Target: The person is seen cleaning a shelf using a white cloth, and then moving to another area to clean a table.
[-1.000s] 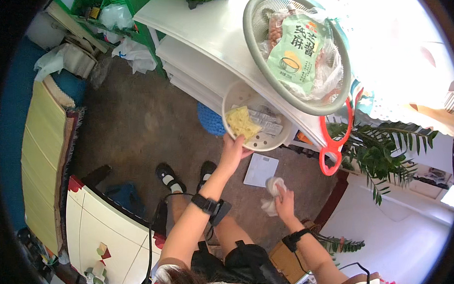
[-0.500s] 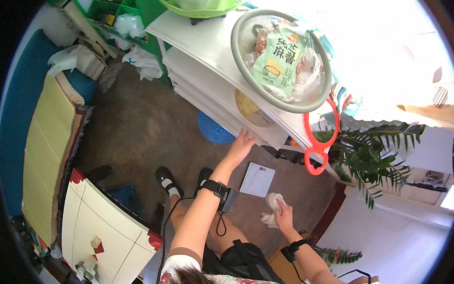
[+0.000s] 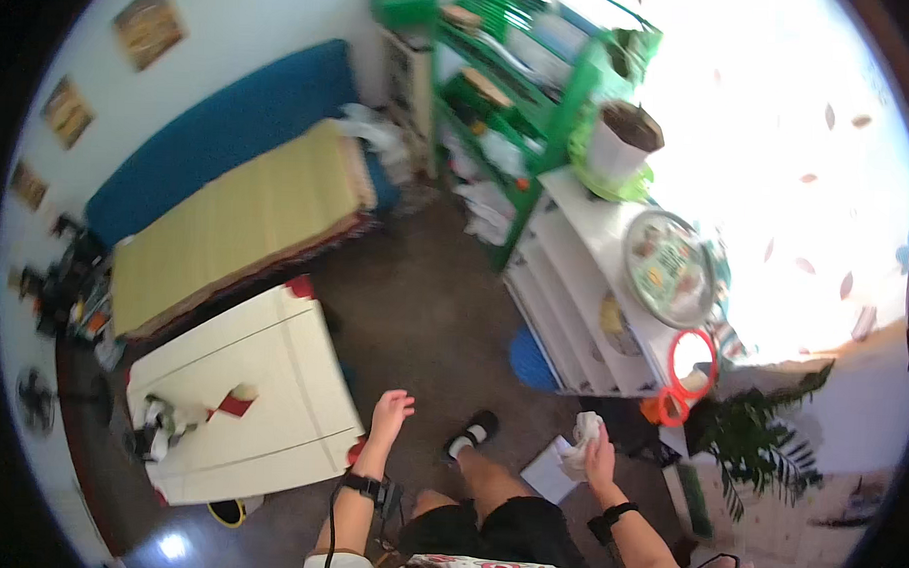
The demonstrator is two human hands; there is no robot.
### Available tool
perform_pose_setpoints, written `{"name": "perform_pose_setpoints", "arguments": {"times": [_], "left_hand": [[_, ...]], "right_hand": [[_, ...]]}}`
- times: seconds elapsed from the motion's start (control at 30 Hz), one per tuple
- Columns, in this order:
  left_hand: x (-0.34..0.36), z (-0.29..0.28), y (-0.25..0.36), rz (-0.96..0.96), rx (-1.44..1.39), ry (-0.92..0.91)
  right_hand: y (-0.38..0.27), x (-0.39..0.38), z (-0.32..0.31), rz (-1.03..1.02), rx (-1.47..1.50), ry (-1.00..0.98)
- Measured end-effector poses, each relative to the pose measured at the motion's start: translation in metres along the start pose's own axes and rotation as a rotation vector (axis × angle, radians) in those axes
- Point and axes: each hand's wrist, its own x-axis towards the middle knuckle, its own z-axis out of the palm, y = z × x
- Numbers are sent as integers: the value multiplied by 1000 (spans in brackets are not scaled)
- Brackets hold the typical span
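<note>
My right hand (image 3: 601, 459) grips a crumpled white cloth (image 3: 580, 445) at the lower right. Below the cloth, a flat white square board like a scale (image 3: 551, 472) lies on the floor, partly covered by my hand and the cloth. My left hand (image 3: 392, 414) hangs in the air above the floor, holding nothing, its fingers loosely bent and apart. Nearest to it is the right edge of a cream table (image 3: 261, 377) with red corners.
A white shelf unit (image 3: 565, 273) stands at right, bearing a colander (image 3: 670, 272) of packages, a red-framed mirror (image 3: 694, 364) and a potted plant (image 3: 625, 140). Behind it rises a green rack (image 3: 540, 117). A mat-covered blue sofa (image 3: 225, 116) lies at far left; leafy fronds (image 3: 760, 435) hang right.
The view has swung left, bringing the table and sofa further in. My left hand has come away from the shelf's front toward the table. My right hand keeps the cloth, now raised slightly.
</note>
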Motion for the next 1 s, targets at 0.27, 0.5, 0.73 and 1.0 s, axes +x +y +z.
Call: {"name": "perform_pose_setpoints", "arguments": {"times": [0.27, 0.5, 0.73, 1.0], "left_hand": [[-281, -168, -100, 200, -247, 455], [-576, -201, -386, 267, -663, 1144], [-701, -144, -461, -355, -952, 1684], [-580, -301, -342, 38, -950, 1429]], "right_hand": [[-156, 6, 83, -526, -223, -232], [-328, -133, 141, -983, -31, -437], [-408, -229, 173, -1262, -1, -610], [-503, -267, 277, -1287, -168, -854]]}}
